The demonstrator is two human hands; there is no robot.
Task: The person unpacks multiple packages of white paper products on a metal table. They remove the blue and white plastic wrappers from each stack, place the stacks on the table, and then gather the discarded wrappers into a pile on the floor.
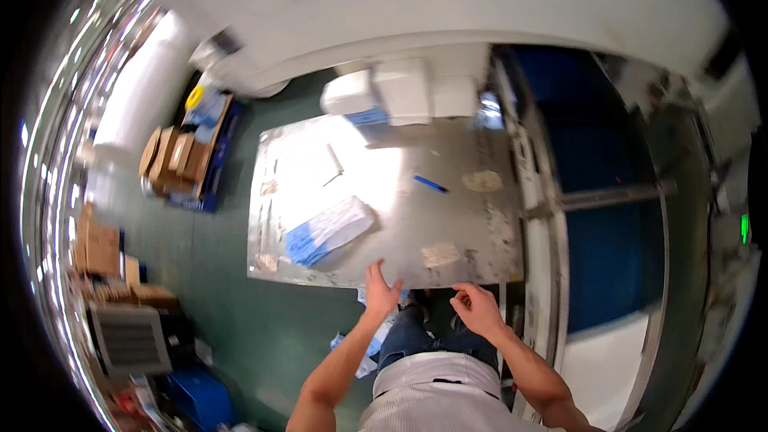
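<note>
My left hand [382,291] is over the near edge of a metal table [400,252], thumb and fingers apart, holding nothing. Just beyond it lies a folded white-and-blue bundle [340,224], which looks like soft sheets or film; the hand does not touch it. My right hand [478,308] hovers at the same edge farther right, its fingers loosely bent and nothing visible in them. A blue pen-like stick [430,184] rests mid-table. Farther left is a thin pale object with a dark end [333,162], partly lost in glare.
White stacks [402,92] with blue pieces stand at the table's back. A conveyor with a blue belt [612,264] runs along the right. Cardboard boxes [180,156] sit on a blue pallet at left. Pale blue scraps [368,356] lie on the floor beside my legs.
</note>
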